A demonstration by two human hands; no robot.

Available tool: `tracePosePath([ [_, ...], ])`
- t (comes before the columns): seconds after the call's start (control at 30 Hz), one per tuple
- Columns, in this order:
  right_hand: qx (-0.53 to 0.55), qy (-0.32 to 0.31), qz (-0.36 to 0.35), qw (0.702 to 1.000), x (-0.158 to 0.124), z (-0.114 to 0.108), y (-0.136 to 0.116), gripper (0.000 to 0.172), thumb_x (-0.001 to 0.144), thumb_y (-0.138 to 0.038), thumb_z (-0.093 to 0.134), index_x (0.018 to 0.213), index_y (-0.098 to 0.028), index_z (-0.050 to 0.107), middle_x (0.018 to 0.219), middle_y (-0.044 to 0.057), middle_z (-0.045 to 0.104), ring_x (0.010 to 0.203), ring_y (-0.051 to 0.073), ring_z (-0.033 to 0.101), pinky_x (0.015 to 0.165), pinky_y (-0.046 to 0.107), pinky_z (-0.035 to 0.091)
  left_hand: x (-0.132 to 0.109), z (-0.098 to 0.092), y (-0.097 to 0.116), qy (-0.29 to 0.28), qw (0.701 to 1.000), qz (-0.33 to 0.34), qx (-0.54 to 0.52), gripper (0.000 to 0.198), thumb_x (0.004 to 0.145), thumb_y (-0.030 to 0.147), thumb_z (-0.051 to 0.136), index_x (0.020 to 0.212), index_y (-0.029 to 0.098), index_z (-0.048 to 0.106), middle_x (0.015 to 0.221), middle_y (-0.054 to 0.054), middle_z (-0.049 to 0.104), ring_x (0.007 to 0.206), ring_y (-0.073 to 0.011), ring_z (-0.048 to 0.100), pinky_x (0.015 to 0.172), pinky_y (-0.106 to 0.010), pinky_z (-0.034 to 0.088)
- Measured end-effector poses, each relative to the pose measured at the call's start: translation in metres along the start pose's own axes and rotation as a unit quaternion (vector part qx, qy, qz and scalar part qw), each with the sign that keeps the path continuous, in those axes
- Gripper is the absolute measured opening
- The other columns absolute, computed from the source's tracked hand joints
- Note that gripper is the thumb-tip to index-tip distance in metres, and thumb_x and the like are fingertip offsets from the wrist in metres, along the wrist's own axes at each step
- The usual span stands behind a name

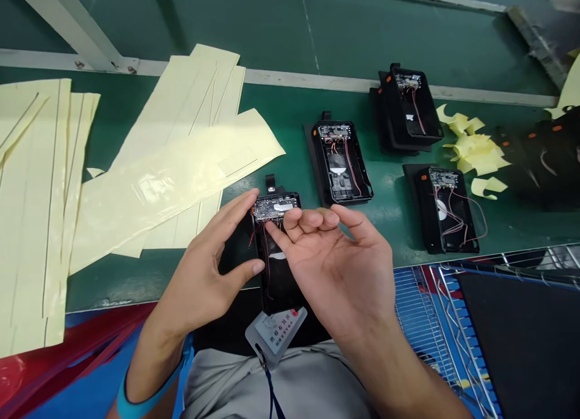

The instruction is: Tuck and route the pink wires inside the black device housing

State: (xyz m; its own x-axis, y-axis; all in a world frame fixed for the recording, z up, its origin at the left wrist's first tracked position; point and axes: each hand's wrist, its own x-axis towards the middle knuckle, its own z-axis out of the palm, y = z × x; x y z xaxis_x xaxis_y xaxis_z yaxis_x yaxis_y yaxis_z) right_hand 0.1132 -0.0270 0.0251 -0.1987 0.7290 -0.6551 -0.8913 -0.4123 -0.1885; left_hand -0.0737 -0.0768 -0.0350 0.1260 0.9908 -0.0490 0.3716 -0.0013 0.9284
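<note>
1. Far left: overlapping pale yellow adhesive film sheets (pixel 40 213) are laid on a green workbench (pixel 136 283). Long slit lines are seen along the sheets, and one glossy sheet is placed diagonally across the others.
2. Left of centre: the left hand (pixel 203 253) is shown open, with the digits loosely spread. The fingertips are placed against the left end of a circuit board, and the thumb is held just beside the housing. A blue wristband (pixel 136 404) is worn at the wrist.
3. Centre: a black device housing (pixel 274 280) is positioned between the hands. A circuit board (pixel 274 206) is seated at its far end, and red and black wires (pixel 261 234) are routed down its open interior.
4. Below the housing: an ID badge (pixel 275 335) is hung on a dark lanyard against a grey shirt (pixel 272 383).
5. Right of centre: the right hand (pixel 339 268) is held palm-up and open, with the digits curled inward. The index fingertip is in contact with the board's near edge; no pinch is shown.
6. Upper right: three further black device housings (pixel 339 162) are set apart on the bench, each with a board and wires.
7. Far right: yellow film scraps (pixel 475 156) are piled beside them, above a blue wire rack (pixel 421 328).
</note>
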Motion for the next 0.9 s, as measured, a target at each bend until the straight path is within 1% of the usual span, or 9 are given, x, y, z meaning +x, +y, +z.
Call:
tracePosePath([
  [0.27, 0.000, -0.007, 0.003, 1.000, 0.004, -0.001, 0.002, 0.030, 0.093, -0.032, 0.061, 0.066, -0.020, 0.057, 0.074, 0.001, 0.063, 0.089, 0.019, 0.071, 0.130, 0.059, 0.036, 0.000, 0.000, -0.002, -0.003, 1.000, 0.006, -0.002, 0.086, 0.098, 0.039, 0.079, 0.171, 0.049, 0.037, 0.177, 0.008, 0.034, 0.170, -0.0237, 0.032, 0.143, -0.040, 0.034],
  [0.37, -0.013, -0.019, -0.012, 1.000, 0.007, -0.002, 0.004, 0.029, 0.093, -0.032, 0.061, 0.066, -0.019, 0.057, 0.074, 0.000, 0.062, 0.089, 0.019, 0.070, 0.129, 0.061, 0.037, 0.000, 0.000, -0.001, -0.004, 1.000, 0.005, 0.011, 0.085, 0.099, 0.037, 0.078, 0.172, 0.050, 0.036, 0.177, 0.009, 0.034, 0.170, -0.0218, 0.031, 0.144, -0.038, 0.032],
  [0.43, -0.025, -0.038, -0.025, 0.999, 0.006, -0.004, 0.004, 0.029, 0.093, -0.032, 0.062, 0.067, -0.019, 0.058, 0.075, 0.000, 0.062, 0.091, 0.019, 0.071, 0.128, 0.062, 0.038, 0.000, 0.000, 0.000, -0.003, 1.000, 0.005, 0.017, 0.084, 0.099, 0.038, 0.077, 0.172, 0.050, 0.036, 0.177, 0.010, 0.034, 0.170, -0.0206, 0.030, 0.144, -0.036, 0.031],
  [0.57, -0.055, -0.072, -0.046, 0.995, -0.001, -0.008, 0.001, 0.028, 0.095, -0.032, 0.064, 0.070, -0.019, 0.059, 0.081, 0.001, 0.064, 0.100, 0.021, 0.070, 0.126, 0.063, 0.041, 0.001, 0.000, 0.001, -0.002, 1.000, 0.000, 0.001, 0.084, 0.099, 0.040, 0.078, 0.171, 0.051, 0.037, 0.177, 0.009, 0.034, 0.170, -0.0216, 0.031, 0.143, -0.036, 0.035],
  [0.73, -0.066, -0.070, -0.064, 0.993, -0.004, -0.008, -0.002, 0.028, 0.095, -0.032, 0.064, 0.071, -0.020, 0.059, 0.080, 0.000, 0.062, 0.100, 0.021, 0.070, 0.125, 0.063, 0.044, 0.000, 0.000, 0.001, 0.002, 1.000, -0.008, -0.002, 0.084, 0.098, 0.041, 0.079, 0.170, 0.051, 0.038, 0.177, 0.009, 0.035, 0.170, -0.0215, 0.032, 0.143, -0.035, 0.035],
  [0.83, -0.066, -0.077, -0.065, 0.993, -0.003, -0.007, 0.000, 0.029, 0.096, -0.033, 0.064, 0.071, -0.019, 0.059, 0.081, 0.001, 0.063, 0.100, 0.021, 0.070, 0.123, 0.062, 0.045, 0.000, 0.000, 0.001, 0.003, 1.000, -0.011, -0.005, 0.084, 0.098, 0.040, 0.079, 0.170, 0.052, 0.038, 0.177, 0.010, 0.035, 0.170, -0.0211, 0.031, 0.142, -0.033, 0.036],
  [0.9, -0.072, -0.082, -0.072, 0.991, -0.002, -0.007, 0.000, 0.029, 0.096, -0.033, 0.064, 0.071, -0.019, 0.059, 0.082, 0.000, 0.062, 0.100, 0.021, 0.069, 0.122, 0.061, 0.046, -0.001, 0.000, 0.002, 0.003, 1.000, -0.012, -0.006, 0.084, 0.098, 0.040, 0.080, 0.170, 0.052, 0.038, 0.177, 0.009, 0.034, 0.170, -0.0216, 0.031, 0.142, -0.033, 0.036],
])
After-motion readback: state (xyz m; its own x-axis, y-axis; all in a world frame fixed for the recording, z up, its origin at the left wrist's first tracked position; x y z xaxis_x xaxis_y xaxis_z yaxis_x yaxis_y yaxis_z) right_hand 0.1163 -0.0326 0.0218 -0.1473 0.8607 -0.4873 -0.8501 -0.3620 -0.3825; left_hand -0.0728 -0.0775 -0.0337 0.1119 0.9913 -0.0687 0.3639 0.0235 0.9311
